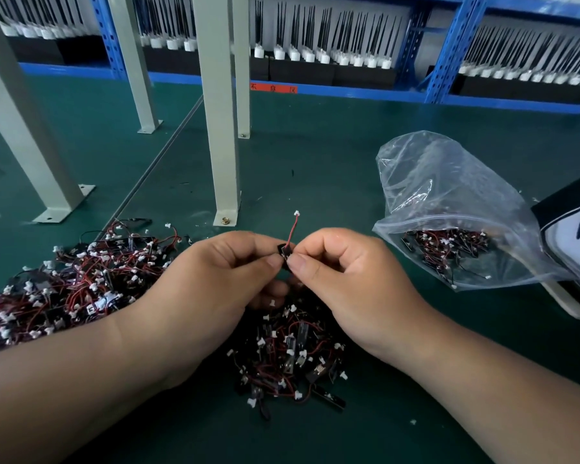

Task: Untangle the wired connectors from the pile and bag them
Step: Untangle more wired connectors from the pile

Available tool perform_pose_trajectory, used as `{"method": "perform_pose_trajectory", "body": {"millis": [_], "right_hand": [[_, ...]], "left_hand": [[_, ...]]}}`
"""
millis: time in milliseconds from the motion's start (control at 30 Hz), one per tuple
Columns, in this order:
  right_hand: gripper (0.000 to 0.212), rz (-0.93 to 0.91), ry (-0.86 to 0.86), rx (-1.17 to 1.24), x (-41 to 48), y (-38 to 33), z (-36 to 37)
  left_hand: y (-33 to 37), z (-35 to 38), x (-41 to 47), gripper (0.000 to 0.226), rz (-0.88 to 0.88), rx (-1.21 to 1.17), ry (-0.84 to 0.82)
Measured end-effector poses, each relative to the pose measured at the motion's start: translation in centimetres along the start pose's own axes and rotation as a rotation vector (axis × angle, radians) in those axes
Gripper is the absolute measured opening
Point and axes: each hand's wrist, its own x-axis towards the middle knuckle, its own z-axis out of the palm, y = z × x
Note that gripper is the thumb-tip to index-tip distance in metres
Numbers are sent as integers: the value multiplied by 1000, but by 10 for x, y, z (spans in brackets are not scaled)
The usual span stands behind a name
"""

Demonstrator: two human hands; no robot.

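Note:
Both hands meet over the green mat and pinch one wired connector (286,252), a small black part with a red wire rising to a white plug. My left hand (215,279) holds it from the left, my right hand (342,272) from the right, thumbs nearly touching. A large tangled pile (74,283) of red and black wires with white plugs lies to the left. A smaller heap (292,360) lies under my wrists. A clear plastic bag (449,209) with several connectors inside lies open at the right.
Grey metal posts (220,128) bolted to the mat stand just behind my hands. Blue shelving (442,61) with rows of black and white parts fills the back. A black and white object (573,229) sits by the bag at the right edge.

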Motion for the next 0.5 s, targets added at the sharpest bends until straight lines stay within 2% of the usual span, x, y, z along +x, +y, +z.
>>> {"method": "perform_pose_trajectory", "body": {"millis": [233,500], "right_hand": [[16,37,6,-74,1,-1,-1],[21,10,41,-74,2,1,-3]], "left_hand": [[-5,-2,4,13,-37,-17,56],[-3,-2,5,23,-73,-49,76]]}}
